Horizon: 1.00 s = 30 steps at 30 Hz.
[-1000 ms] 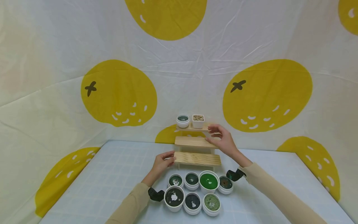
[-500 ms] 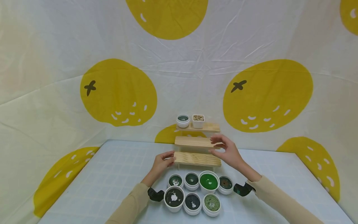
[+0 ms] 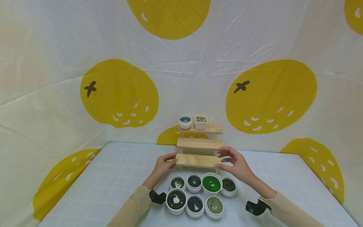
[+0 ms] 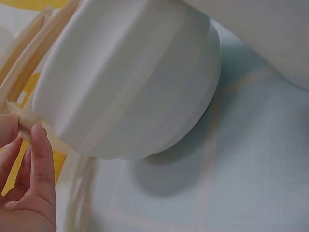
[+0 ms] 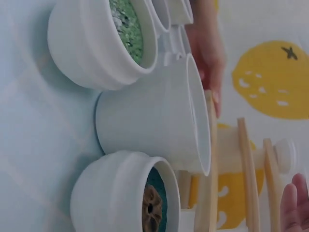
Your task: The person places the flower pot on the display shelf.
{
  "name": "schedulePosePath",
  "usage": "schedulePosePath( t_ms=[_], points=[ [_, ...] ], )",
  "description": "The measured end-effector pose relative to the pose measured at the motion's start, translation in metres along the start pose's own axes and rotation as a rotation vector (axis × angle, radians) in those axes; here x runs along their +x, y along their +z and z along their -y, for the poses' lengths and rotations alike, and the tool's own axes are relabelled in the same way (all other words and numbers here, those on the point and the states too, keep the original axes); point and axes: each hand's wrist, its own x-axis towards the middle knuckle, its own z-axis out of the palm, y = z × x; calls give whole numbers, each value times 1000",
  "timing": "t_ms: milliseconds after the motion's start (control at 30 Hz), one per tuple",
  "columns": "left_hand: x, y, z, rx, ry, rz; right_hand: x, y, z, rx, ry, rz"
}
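We've got the stepped wooden stand [image 3: 199,143] at the back of the table [image 3: 127,176], w/ our L hand [image 3: 162,165] pinching the L end of its lowest board [image 3: 198,160], thumb & fingertip clamped on the wood; our R hand [image 3: 236,164] is at the stand's lower R end, thumb & fingers curved but apart; can't tell if they touch it; risk, we reckon: a hard pull from the L only could skew the stand & rock the round pot [image 3: 185,124] and square pot [image 3: 201,125] up on its top board [image 3: 214,129]; a low R wrist might also clip the brown-topped pot [image 3: 228,187] in front of the stand's R end, since it sits nearly under that forearm; as for looks, the stand's pale wood, approx. level, 3 flat boards rising toward the back, wavy grain plain on the lowest, short pale legs below.
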Motion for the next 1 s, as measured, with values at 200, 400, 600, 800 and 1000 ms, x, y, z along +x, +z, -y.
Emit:
schedulePosePath(
  t_ms=[200,400,600,800,1000],
  points=[
    [8,0,10,14,2,1,-15,-3,3,-17,24,58],
    [21,0,29,-7,-1,-22,-29,-8,-3,-31,38,97],
    [24,0,35,-7,-3,-32,-39,-12,-11,-41,62,112],
    [24,0,34,8,5,-19,-48,-15,-16,-69,103,140],
    [21,1,32,-1,9,-34,-59,-18,-23,-109,124,136]
  ],
)
